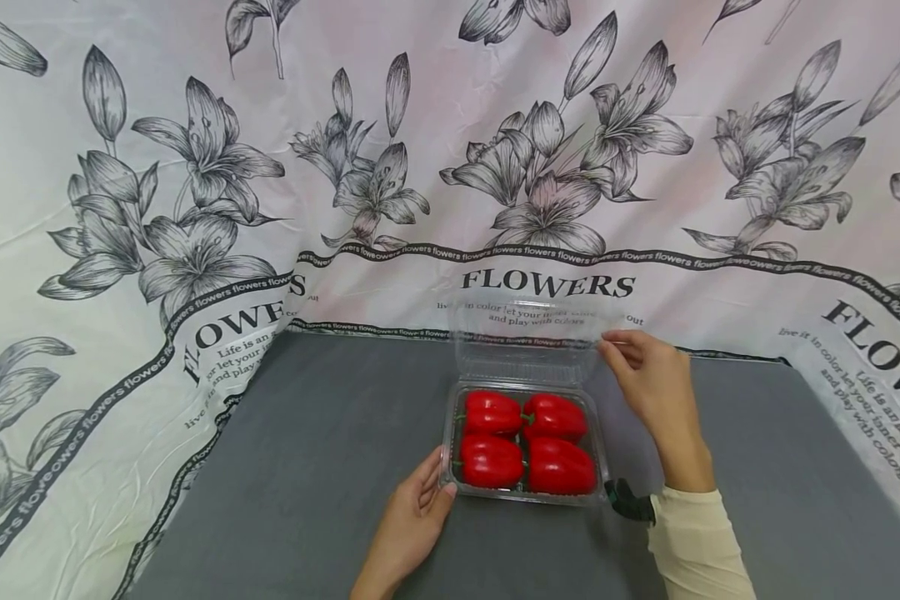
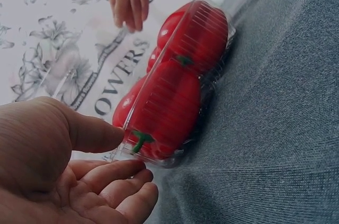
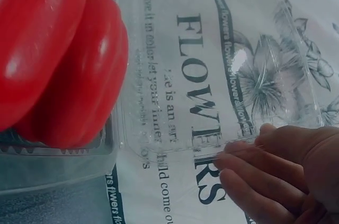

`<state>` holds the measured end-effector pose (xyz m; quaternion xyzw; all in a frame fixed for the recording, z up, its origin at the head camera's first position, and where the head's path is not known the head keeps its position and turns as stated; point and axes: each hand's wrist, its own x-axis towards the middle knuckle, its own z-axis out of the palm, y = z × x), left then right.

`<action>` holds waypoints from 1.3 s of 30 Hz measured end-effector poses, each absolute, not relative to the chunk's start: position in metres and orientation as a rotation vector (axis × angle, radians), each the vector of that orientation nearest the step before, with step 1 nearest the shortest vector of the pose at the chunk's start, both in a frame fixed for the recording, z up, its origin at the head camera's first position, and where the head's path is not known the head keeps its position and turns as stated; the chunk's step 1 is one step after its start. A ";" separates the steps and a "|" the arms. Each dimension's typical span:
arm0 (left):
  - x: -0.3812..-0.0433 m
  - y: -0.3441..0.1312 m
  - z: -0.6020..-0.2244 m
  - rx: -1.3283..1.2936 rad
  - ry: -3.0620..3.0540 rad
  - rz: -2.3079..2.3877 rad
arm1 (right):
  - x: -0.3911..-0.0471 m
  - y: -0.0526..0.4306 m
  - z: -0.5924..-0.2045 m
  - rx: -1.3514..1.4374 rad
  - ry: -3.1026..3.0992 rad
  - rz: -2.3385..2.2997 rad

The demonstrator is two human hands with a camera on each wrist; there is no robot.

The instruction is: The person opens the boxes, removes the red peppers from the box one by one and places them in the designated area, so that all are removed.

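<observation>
A clear plastic clamshell box (image 1: 528,498) stands on the grey surface with its hinged lid (image 1: 521,362) raised at the back. Several red bell peppers (image 1: 562,467) with green stems fill it in two rows. My left hand (image 1: 412,521) holds the near left corner; in the left wrist view its thumb (image 2: 98,135) lies at the rim, with the fingers below. At the lid's right edge, my right hand (image 1: 656,387) pinches the thin plastic between thumb and fingers, as the right wrist view of that hand (image 3: 286,168) also shows.
The grey cloth-covered surface (image 1: 307,467) spreads around the box. Behind it and along both sides hangs a white curtain (image 1: 390,283) printed with lilies and lettering. A dark device (image 1: 628,502) is at my right wrist, beside the box's near right corner.
</observation>
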<state>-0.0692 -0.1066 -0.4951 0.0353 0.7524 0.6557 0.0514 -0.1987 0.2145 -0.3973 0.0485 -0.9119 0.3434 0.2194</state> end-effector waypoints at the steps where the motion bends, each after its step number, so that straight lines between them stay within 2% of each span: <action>1: -0.069 -0.106 -0.495 0.108 2.293 1.994 | -0.200 0.215 -0.397 0.135 -2.529 0.945; 39: -0.070 -0.106 -0.496 0.078 2.312 1.972 | -0.232 0.219 -0.402 0.182 -2.700 0.929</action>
